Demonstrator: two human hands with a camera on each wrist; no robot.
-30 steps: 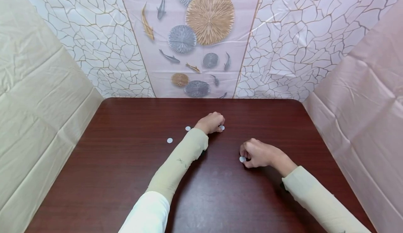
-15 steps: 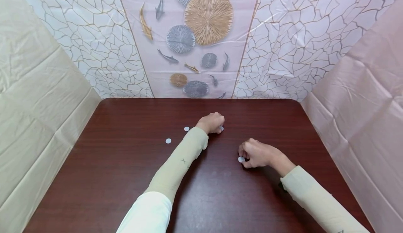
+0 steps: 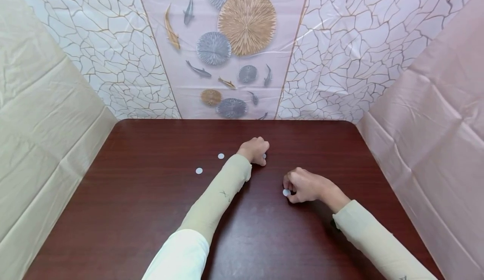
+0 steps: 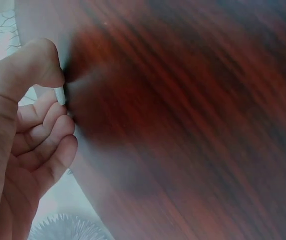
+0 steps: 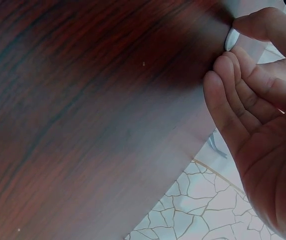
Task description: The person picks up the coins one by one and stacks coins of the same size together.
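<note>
Toward the back of the dark table, my left hand point(image 3: 254, 150) pinches a small white disc point(image 4: 59, 95) by its edge between thumb and index finger. In the head view the fingers cover much of this disc. Nearer the front and to the right, my right hand point(image 3: 304, 185) holds another white disc point(image 3: 286, 192) the same way; its thin edge shows between thumb and index finger in the right wrist view. Both hands are low, with fingertips right at the tabletop. Two more white discs, one farther back point(image 3: 221, 156) and one nearer point(image 3: 199, 170), lie flat left of my left hand.
The glossy red-brown table point(image 3: 113, 212) has rounded far corners. A patterned cloth point(image 3: 325, 61) hangs along its back edge. Plain cloth walls stand at the left point(image 3: 41, 103) and right point(image 3: 419, 116). My left forearm crosses the table just right of the loose discs.
The head view has shifted slightly. My left hand has turned a little and edged right against the table, and its disc now shows less. My right hand keeps its hold; the loose discs stay put.
</note>
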